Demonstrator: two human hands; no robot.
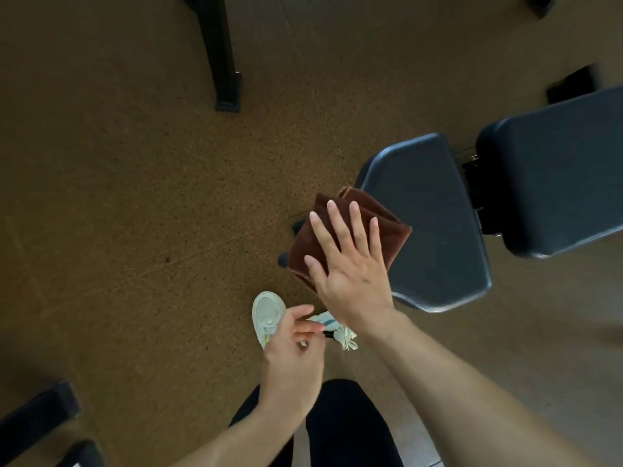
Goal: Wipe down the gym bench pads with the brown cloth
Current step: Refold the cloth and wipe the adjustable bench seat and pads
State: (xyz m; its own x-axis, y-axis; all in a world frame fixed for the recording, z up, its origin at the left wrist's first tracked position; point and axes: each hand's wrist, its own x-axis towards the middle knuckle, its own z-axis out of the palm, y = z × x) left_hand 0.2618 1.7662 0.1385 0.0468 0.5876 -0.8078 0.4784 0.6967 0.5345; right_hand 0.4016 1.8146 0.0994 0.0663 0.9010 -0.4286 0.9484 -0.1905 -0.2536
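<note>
Pressing: my right hand (350, 264) lies flat on the brown cloth (347, 230), fingers straight and spread, so the palm's weight goes into the fabric rather than into a grip.
Cloth: folded into a thick square, it sits on the near corner of the seat pad (435, 224), with its left edge hanging past the pad's rim over the floor.
Why folded: I judge the layers give a firm wad that slides as one piece under a flat palm.
Seat pad: dark, smooth upholstery; most of its surface lies beyond my fingertips, so I judge the wiping has barely begun here.
Back pad (556, 176): next to the seat pad, parted from it by a gap showing the hinge bracket (475, 183); the cloth is not on it.
Left hand (296, 342): hanging free near my knee, fingers loosely curled, holding nothing, kept clear of the wipe.
Below: my pale shoe (268, 315) on the speckled brown floor (135, 197).
Around: a black frame leg (219, 55) stands well apart, up the floor.
</note>
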